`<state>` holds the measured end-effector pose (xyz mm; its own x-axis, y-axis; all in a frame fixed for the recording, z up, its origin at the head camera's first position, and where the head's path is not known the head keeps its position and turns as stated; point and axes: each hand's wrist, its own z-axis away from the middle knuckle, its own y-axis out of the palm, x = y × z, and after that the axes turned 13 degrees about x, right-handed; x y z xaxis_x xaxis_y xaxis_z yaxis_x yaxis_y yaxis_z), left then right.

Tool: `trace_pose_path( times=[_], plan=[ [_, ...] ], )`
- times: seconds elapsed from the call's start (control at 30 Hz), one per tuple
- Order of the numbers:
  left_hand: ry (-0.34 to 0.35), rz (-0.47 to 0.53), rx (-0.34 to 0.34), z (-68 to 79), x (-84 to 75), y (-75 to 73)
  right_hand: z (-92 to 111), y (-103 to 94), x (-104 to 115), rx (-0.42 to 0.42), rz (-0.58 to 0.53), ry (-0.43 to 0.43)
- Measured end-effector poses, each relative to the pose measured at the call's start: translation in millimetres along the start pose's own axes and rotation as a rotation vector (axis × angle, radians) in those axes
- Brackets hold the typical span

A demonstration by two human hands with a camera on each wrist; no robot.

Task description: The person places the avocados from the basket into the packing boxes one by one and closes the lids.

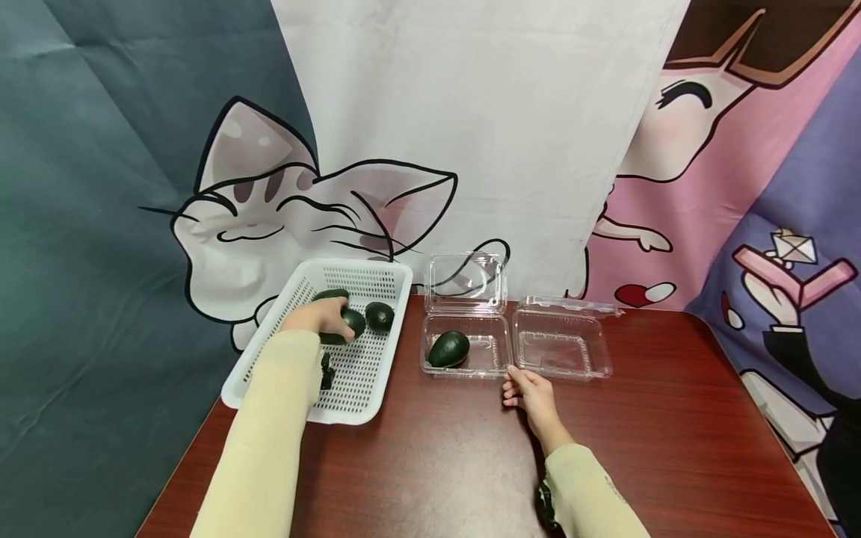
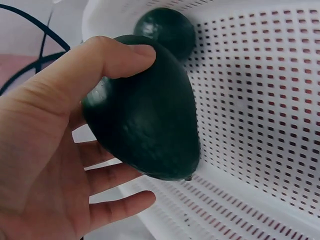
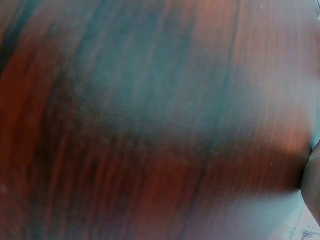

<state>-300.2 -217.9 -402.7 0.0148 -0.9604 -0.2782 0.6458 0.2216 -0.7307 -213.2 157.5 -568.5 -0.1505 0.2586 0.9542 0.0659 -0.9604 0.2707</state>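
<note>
In wht bskt [image 1: 350, 417], L grip [image 1: 316, 317] round avocado [image 2: 150, 115]; R grip [image 1: 534, 397] pinching clr box [image 1: 471, 372]; sleeve print [image 1: 613, 489] unclear.

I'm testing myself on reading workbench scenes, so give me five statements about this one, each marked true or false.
1. The left hand grips a dark green avocado. True.
2. The basket stands right of the containers in the head view. False: the white basket stands to their left.
3. One piece of fruit lies in the left clear container. True.
4. The right hand holds an avocado. False: the right hand has its fingertips at the left clear container's near right corner.
5. The right clear container stands open. True.
</note>
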Motion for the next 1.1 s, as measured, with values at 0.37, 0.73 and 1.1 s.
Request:
trace_pose_path(
  times=[0.37, 0.73, 1.1],
  plan=[
    [0.096, -0.012, -0.083, -7.2, -5.6, -5.1, -5, -4.0, -10, -0.037, 0.009, -0.025],
    [0.131, -0.029, -0.131, -2.6, -19.7, -12.9, -5, -3.8, -8, -0.036, 0.005, -0.022],
    [0.14, -0.051, -0.138, 1.3, -34.7, -17.5, -4, -2.8, -9, -0.029, 0.006, -0.03]
  ],
)
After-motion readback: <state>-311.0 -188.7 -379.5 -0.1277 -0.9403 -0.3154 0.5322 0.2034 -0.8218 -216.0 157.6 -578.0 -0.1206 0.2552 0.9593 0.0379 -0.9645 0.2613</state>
